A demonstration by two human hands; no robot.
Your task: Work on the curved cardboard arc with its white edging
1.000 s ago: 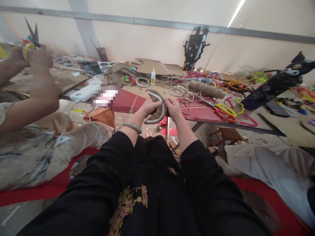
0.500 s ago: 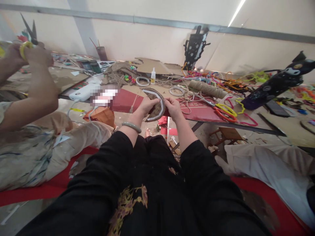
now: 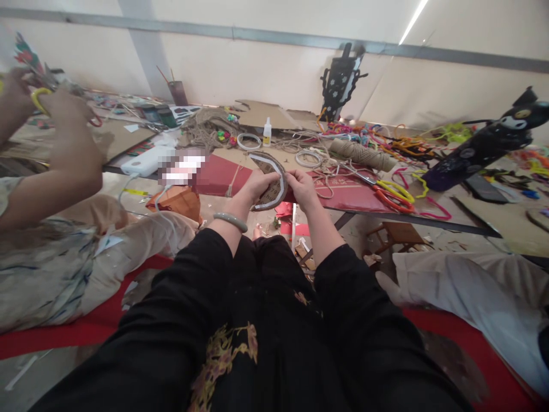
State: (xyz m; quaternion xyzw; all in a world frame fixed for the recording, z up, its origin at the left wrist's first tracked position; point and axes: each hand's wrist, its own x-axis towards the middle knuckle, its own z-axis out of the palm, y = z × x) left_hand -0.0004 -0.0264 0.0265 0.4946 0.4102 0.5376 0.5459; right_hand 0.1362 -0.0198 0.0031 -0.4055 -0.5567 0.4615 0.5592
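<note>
A curved, crescent-shaped cardboard piece (image 3: 273, 179) with a white strip along its edge is held up over my lap, just in front of the table edge. My left hand (image 3: 256, 186) grips its lower left side; a pale green bangle (image 3: 230, 221) sits on that wrist. My right hand (image 3: 302, 187) pinches the piece's right side. Both hands are closed on it.
A low table (image 3: 412, 220) holds a red paper sheet (image 3: 343, 194), yellow-and-red scissors (image 3: 392, 194), a twine roll (image 3: 362, 154), a glue bottle (image 3: 266, 133), rings and pipe cleaners. A person at left holds yellow-handled scissors (image 3: 40, 94). Another person's pale trouser leg (image 3: 467, 297) lies at right.
The cardboard piece has turned slightly in my hands. The person at left has lowered and turned the scissors, which now look blurred.
</note>
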